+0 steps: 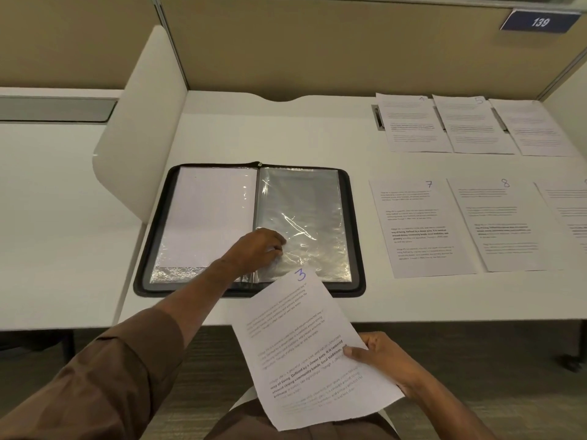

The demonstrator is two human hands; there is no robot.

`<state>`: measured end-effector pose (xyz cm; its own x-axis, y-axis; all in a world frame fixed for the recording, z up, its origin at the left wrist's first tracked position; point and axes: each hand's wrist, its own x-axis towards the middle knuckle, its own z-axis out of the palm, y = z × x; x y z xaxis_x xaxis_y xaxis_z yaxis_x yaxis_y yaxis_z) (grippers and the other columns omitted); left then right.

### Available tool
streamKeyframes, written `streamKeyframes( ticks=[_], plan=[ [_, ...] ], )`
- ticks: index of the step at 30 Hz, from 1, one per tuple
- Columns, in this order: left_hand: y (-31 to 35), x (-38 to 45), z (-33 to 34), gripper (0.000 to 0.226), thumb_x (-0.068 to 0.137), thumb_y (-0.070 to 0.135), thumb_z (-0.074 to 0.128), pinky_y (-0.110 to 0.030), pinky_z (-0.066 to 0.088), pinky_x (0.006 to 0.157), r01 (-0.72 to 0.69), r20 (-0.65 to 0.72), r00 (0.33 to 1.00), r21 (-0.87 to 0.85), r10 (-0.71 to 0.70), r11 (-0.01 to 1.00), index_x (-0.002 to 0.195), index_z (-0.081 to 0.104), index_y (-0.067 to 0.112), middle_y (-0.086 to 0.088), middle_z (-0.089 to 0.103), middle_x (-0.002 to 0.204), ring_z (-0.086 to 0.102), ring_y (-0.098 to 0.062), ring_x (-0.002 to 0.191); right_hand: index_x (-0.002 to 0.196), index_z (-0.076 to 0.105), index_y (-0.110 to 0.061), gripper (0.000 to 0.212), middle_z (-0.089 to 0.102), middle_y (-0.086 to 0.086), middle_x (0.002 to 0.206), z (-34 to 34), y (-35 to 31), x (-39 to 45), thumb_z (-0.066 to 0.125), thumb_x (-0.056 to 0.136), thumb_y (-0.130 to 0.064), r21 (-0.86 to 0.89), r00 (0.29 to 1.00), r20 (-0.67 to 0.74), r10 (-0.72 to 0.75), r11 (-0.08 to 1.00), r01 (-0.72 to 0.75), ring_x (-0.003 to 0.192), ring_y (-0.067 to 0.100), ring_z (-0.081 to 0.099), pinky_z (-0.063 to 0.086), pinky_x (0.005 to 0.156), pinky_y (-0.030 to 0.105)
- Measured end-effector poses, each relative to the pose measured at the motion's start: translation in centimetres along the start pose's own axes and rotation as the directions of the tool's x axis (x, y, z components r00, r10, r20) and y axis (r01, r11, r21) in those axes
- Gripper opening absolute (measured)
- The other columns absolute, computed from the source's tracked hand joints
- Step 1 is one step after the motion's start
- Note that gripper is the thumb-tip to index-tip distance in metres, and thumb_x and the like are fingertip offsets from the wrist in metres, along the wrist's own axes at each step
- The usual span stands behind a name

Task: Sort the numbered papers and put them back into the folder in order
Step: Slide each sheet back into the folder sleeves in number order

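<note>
A black zip folder (144, 249) lies open on the white desk, with clear plastic sleeves on both sides. The left sleeve (209, 211) holds a sheet turned blank side up. My left hand (259, 249) pinches the lower edge of the empty right sleeve (305, 211) near the spine. My right hand (386, 360) grips the paper marked 3 (313, 347) by its right edge, over my lap in front of the desk. Papers 4 (409, 122) and 5 (470, 125) lie at the back right; papers 7 (419, 227) and 8 (505, 223) lie nearer.
Two more printed sheets (540, 128) (568, 214) lie at the far right, one in each row, their numbers not readable. A white divider panel (143, 122) stands left of the folder. Beige partition walls close the back, with a sign reading 139 (540, 22).
</note>
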<state>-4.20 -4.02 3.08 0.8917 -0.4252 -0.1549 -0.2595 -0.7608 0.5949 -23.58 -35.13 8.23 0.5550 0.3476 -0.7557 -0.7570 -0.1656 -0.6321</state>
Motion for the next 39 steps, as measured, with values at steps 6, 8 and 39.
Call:
streamKeyframes(
  ticks=[6,8,39],
  plan=[
    [-0.1,0.0,0.1,0.019,0.092,0.018,0.067,-0.024,0.047,0.097,-0.020,0.002,1.000,0.015,0.020,1.000,0.107,0.079,0.014,0.007,0.067,0.129,0.059,-0.008,0.116,0.121,0.069,-0.002,0.031,0.073,0.019,0.115,0.2,-0.3,0.4,0.067,0.096,-0.019,0.145,0.994,-0.089,0.057,0.988,-0.044,0.107,0.038,0.071,0.053,0.100,0.055],
    [-0.2,-0.3,0.2,0.019,0.094,0.022,0.066,-0.025,0.046,0.100,-0.039,0.012,0.999,0.041,0.039,0.998,0.108,0.077,0.016,0.009,0.065,0.130,0.055,-0.006,0.119,0.120,0.069,-0.001,0.030,0.073,0.020,0.114,0.1,-0.3,0.3,0.067,0.095,-0.017,0.193,0.992,-0.108,0.057,0.980,-0.035,0.105,0.038,0.071,0.056,0.094,0.052],
    [1.2,-3.1,1.9,0.016,0.096,0.027,0.060,-0.032,0.054,0.070,-0.361,-0.107,0.896,0.394,0.432,0.845,0.099,0.070,0.015,0.001,0.066,0.103,0.059,-0.017,0.095,0.110,0.071,-0.010,0.025,0.079,0.005,0.097,-0.4,-3.3,4.0,0.070,0.093,-0.029,-0.139,0.978,-0.205,-0.043,0.990,0.014,0.088,0.024,0.077,0.061,0.075,0.034]
  ],
)
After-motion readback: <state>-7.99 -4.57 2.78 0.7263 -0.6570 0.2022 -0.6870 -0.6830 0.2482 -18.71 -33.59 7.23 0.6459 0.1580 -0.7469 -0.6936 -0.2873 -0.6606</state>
